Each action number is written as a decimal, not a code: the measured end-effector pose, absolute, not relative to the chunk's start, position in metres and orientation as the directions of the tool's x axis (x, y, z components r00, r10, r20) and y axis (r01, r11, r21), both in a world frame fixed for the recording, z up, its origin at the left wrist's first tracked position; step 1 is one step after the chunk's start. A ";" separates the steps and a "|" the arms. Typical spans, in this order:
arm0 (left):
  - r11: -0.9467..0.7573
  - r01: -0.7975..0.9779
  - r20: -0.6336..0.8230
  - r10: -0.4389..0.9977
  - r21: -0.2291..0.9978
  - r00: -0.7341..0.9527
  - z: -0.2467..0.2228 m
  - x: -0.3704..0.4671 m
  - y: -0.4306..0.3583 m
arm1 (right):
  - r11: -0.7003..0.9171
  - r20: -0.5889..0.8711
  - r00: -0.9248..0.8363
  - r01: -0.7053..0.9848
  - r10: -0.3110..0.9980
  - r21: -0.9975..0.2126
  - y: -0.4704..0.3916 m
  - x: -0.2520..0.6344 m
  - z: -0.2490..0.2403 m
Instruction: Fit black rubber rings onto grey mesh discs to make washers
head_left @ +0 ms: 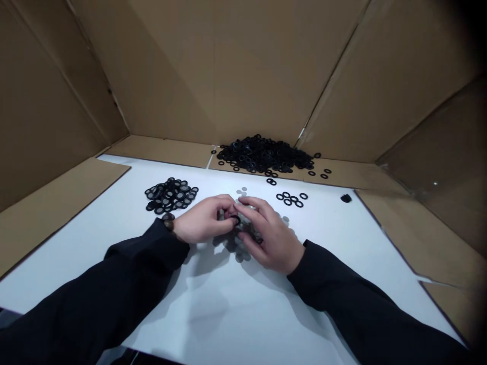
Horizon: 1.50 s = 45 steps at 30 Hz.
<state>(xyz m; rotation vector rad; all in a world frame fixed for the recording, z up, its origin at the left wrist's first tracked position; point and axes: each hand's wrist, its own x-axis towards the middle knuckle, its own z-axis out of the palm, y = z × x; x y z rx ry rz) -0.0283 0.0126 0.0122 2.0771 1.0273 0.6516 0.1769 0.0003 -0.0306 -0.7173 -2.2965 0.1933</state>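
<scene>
Dark sleeves [114, 284] closest, L grip [203, 219] pinching blk ring [238, 220] over loose grey discs [239, 257], R grip [274, 237] half-curled alongside, can't tell if holding anything; ring could slip if pinch loosens, & R knuckle bump might scatter discs.

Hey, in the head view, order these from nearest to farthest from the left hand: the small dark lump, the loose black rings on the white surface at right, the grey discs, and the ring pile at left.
1. Grey discs: right by the left hand.
2. Ring pile: to its left.
3. Loose black rings: beyond the right hand.
4. Small dark lump: far right.
</scene>
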 end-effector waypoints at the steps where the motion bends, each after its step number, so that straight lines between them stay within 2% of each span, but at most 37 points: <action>1: -0.416 0.507 0.130 0.852 0.755 0.507 0.014 -0.031 0.015 | 0.797 0.561 -0.572 0.497 0.599 -0.344 0.000 0.177 -0.031; 5: -0.283 0.726 0.211 0.959 0.627 0.192 0.018 -0.046 0.029 | 0.622 0.321 -0.535 0.704 0.782 -0.342 -0.002 0.176 -0.032; 7: -0.222 0.808 0.262 0.961 0.546 0.087 0.019 -0.057 0.037 | 0.602 0.220 -0.561 0.730 0.798 -0.324 -0.004 0.175 -0.034; 10: -0.146 0.896 0.268 0.963 0.420 0.031 0.021 -0.073 0.044 | 0.628 0.161 -0.612 0.712 0.774 -0.314 -0.004 0.174 -0.036; 14: -0.133 0.942 0.333 0.943 0.307 0.025 0.025 -0.085 0.046 | 0.636 0.196 -0.608 0.699 0.769 -0.328 -0.003 0.173 -0.035; 18: -0.142 0.953 0.339 0.940 0.268 0.045 0.025 -0.092 0.048 | 0.649 0.273 -0.588 0.680 0.761 -0.343 -0.002 0.172 -0.034; 23: -0.114 0.973 0.308 0.950 0.198 0.048 0.018 -0.100 0.053 | 0.681 0.461 -0.505 0.601 0.730 -0.419 0.004 0.173 -0.027; 26: -0.132 0.964 0.296 0.953 0.230 0.060 0.014 -0.106 0.053 | 0.668 0.499 -0.460 0.618 0.735 -0.415 0.016 0.183 -0.022; 31: -0.114 0.960 0.263 0.964 0.255 0.045 0.009 -0.111 0.052 | 0.508 0.471 -0.298 0.754 0.830 -0.417 0.042 0.208 -0.022; 36: -0.159 0.889 0.252 0.966 0.429 0.052 0.012 -0.106 0.051 | 0.458 0.456 -0.257 0.789 0.852 -0.410 0.049 0.222 -0.022; 45: -0.139 0.690 0.125 0.990 0.710 0.070 0.010 -0.099 0.049 | 0.411 0.408 -0.252 0.835 0.877 -0.366 0.056 0.230 -0.036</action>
